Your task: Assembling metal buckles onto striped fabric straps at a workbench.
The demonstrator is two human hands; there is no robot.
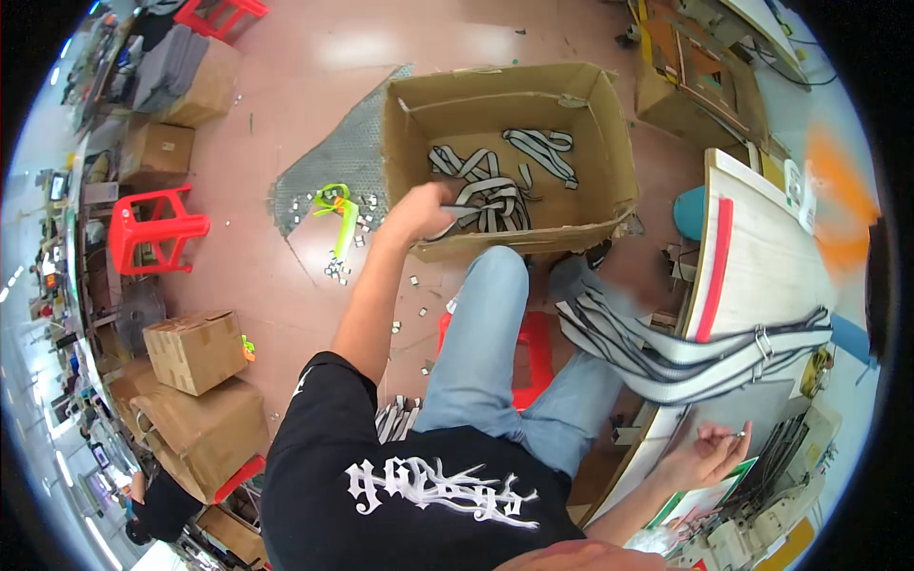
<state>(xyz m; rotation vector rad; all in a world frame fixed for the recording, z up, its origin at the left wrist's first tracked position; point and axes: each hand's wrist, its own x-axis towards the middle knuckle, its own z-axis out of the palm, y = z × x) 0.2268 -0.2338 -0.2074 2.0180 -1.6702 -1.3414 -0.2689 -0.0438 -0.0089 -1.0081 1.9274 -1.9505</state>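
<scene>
My left hand (424,211) reaches over the near rim of a large open cardboard box (514,238), closed on a white webbing strap with dark edges. Inside the box lie more such straps (495,202), looped in a loose pile. My right hand (709,459) is over the workbench at the right, its fingers pinching a small shiny metal piece (738,435) too small to name. Close beyond that hand, a thick bundle of white straps (685,371) with dark edges and metal buckles drapes off the bench across my knee.
The workbench (752,228) has a red strip along its edge. Neon yellow straps (345,224) and small white scraps litter the floor beside a grey mat (328,157). Cardboard boxes (195,352) and a red stool (157,228) stand at the left; another person (162,504) is at lower left.
</scene>
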